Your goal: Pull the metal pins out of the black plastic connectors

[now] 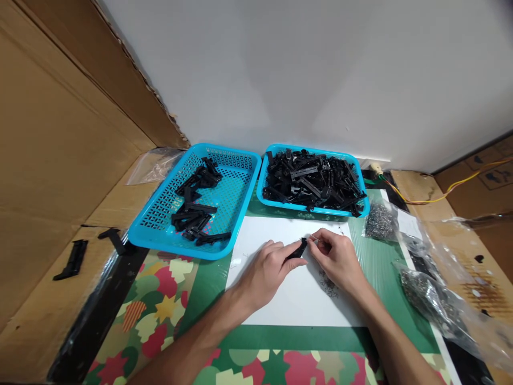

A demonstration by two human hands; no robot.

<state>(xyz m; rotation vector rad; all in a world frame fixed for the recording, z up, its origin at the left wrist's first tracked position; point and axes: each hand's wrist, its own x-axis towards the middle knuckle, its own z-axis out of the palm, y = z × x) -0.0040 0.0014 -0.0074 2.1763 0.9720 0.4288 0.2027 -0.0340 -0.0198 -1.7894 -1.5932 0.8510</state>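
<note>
Light is soft and diffuse, with faint wall (360, 80) shadows, glints on a plastic bag (430, 299), and stretched edges.

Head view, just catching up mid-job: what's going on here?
A person's left hand holds a small black part over the white sheet; the right hand is at its right end, its grip too small to make out. Behind, the right blue basket is heaped with black parts; the left blue basket holds fewer.

Held part (297, 251): plastic. Sheet (276, 302): matt paper. Left basket (180, 251): glossy plastic.
</note>
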